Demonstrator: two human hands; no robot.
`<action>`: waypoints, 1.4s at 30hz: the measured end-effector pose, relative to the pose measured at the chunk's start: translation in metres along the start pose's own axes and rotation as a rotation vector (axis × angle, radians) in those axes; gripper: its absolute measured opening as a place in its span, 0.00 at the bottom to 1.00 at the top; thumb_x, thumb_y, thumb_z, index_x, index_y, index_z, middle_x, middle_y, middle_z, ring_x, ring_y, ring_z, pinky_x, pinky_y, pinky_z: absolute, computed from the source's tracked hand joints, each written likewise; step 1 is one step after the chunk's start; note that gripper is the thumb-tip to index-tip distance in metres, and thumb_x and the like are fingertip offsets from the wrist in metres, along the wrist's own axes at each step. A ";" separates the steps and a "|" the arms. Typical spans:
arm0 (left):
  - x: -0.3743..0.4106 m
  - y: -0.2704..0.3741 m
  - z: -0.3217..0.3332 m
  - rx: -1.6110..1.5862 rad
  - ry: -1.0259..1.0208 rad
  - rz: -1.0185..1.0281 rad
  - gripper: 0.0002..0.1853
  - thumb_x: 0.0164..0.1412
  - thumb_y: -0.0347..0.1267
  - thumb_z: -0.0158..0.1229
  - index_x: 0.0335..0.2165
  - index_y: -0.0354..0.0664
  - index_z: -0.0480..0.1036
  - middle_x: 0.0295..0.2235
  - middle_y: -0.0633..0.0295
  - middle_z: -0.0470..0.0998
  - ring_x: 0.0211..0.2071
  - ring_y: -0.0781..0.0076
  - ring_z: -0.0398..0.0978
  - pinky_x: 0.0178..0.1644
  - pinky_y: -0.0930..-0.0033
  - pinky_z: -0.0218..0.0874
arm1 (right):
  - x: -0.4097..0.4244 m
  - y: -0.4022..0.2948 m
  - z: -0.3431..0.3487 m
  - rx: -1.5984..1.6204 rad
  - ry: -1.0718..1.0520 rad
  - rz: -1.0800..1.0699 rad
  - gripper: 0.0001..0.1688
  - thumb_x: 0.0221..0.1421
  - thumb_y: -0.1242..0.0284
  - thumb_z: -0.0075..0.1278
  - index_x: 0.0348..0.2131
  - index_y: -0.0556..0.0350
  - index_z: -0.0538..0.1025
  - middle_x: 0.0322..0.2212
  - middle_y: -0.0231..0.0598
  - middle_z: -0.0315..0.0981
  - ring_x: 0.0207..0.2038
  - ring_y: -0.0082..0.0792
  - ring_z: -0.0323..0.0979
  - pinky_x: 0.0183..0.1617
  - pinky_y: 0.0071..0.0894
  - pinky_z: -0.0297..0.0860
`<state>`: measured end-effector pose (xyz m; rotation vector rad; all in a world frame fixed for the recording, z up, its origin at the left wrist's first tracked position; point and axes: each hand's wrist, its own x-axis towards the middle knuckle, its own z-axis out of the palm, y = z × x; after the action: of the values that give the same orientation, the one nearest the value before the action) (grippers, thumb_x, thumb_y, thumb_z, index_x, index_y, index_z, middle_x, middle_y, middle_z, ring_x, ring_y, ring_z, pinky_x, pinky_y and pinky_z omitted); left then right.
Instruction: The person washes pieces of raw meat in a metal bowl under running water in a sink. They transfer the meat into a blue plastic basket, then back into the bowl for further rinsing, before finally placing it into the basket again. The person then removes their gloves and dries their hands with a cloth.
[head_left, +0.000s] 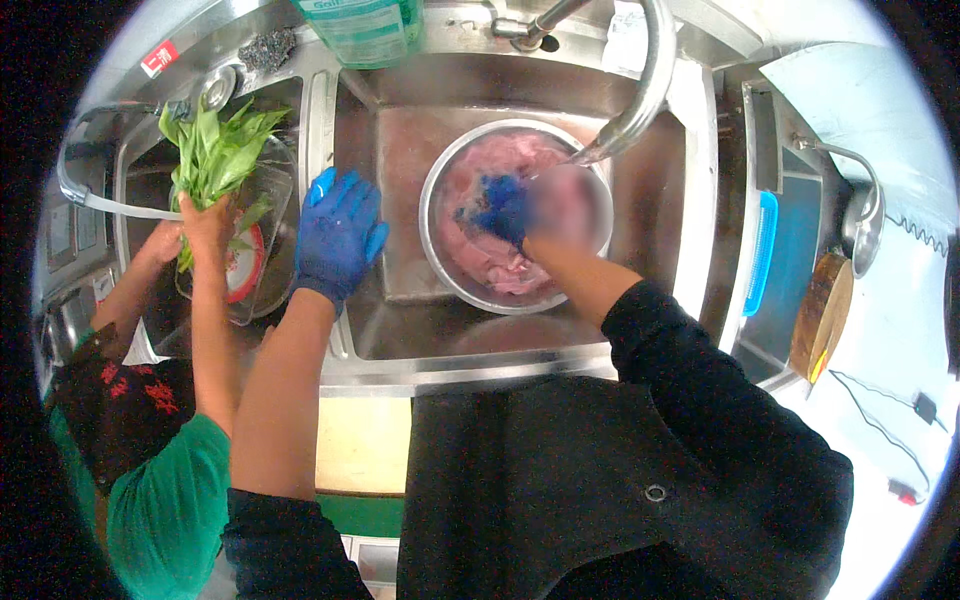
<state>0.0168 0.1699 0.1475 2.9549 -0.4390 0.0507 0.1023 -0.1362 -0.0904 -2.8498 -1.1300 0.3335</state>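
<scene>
A round metal bowl (429, 244) stands in the right-hand basin of a steel sink (401, 172). In it lies pale pink raw meat (506, 277) in cloudy liquid. My right hand (501, 206), in a blue glove, is down in the bowl among the meat. Its fingers are partly covered, and a blurred patch hides the area beside it. On the divider between the basins rests my left hand (336, 236), also blue-gloved, palm down with the thumb apart and nothing held. The metal tap spout (626, 127) reaches over the bowl's far right side.
At the left basin, a co-worker's hands (202, 232) hold leafy greens (217, 154) over a clear plastic container (281, 202). A green jug (367, 34) and a metal scourer (268, 49) sit on the back ledge. To the right are a blue plastic tray (761, 255) and a wooden block (823, 319).
</scene>
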 end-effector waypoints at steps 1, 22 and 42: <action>-0.010 -0.001 0.002 0.001 -0.007 -0.014 0.20 0.49 0.37 0.61 0.41 0.39 0.75 0.44 0.53 0.76 0.53 0.54 0.68 0.67 0.47 0.47 | -0.017 -0.029 -0.026 0.041 0.095 -0.145 0.23 0.50 0.56 0.51 0.46 0.37 0.77 0.43 0.40 0.75 0.50 0.47 0.70 0.54 0.54 0.65; -0.002 0.003 -0.002 0.002 -0.031 -0.005 0.22 0.48 0.37 0.62 0.42 0.38 0.75 0.43 0.52 0.76 0.53 0.53 0.68 0.66 0.46 0.48 | -0.031 0.033 -0.025 0.152 0.038 0.183 0.14 0.50 0.63 0.54 0.32 0.54 0.77 0.35 0.52 0.75 0.37 0.52 0.74 0.41 0.48 0.70; 0.003 0.007 -0.020 -0.018 -0.087 -0.046 0.21 0.49 0.36 0.62 0.42 0.39 0.74 0.45 0.52 0.76 0.54 0.53 0.68 0.66 0.45 0.48 | -0.025 0.033 -0.069 0.121 -0.411 0.081 0.35 0.49 0.56 0.57 0.55 0.44 0.70 0.49 0.44 0.71 0.52 0.49 0.68 0.52 0.51 0.65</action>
<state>0.0172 0.1655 0.1682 2.9567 -0.3803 -0.0874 0.1224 -0.1756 -0.0230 -2.7961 -1.0026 0.9931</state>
